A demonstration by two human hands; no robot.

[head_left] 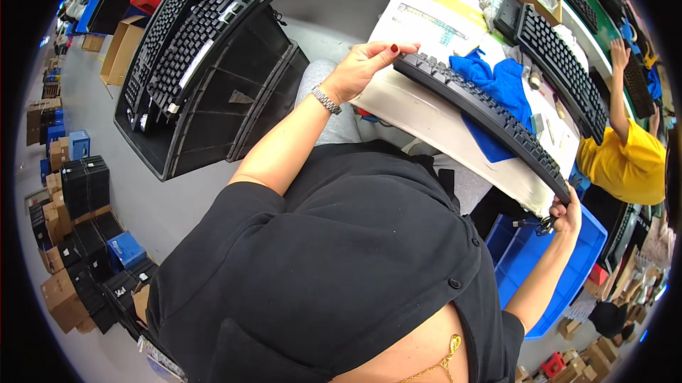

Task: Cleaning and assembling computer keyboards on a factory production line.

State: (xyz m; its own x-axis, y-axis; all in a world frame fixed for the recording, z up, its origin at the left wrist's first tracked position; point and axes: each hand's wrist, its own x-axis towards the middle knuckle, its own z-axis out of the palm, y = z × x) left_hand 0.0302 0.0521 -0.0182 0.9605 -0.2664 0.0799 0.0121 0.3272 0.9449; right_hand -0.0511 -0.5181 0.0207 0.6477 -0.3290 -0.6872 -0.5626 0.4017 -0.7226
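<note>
A black keyboard (477, 115) is held tilted over the near edge of the white worktable, its keys facing away from me. My left hand (361, 69) pinches its left end between thumb and fingers. At the other end, my right hand (566, 214) grips the keyboard's corner, along with a bundled black cable (544, 227) that has a plug on it. Behind the keyboard, a crumpled blue cloth (506, 83) lies on the table, partly hidden. A second black keyboard (563, 67) rests farther back on the table.
To my left, a black crate (213, 117) carries several upended keyboards (202, 31). A blue bin (529, 269) sits below the table on the right. Across the line, a co-worker in a yellow shirt (625, 163) reaches forward. Cardboard boxes (64, 298) and black crates are stacked at far left.
</note>
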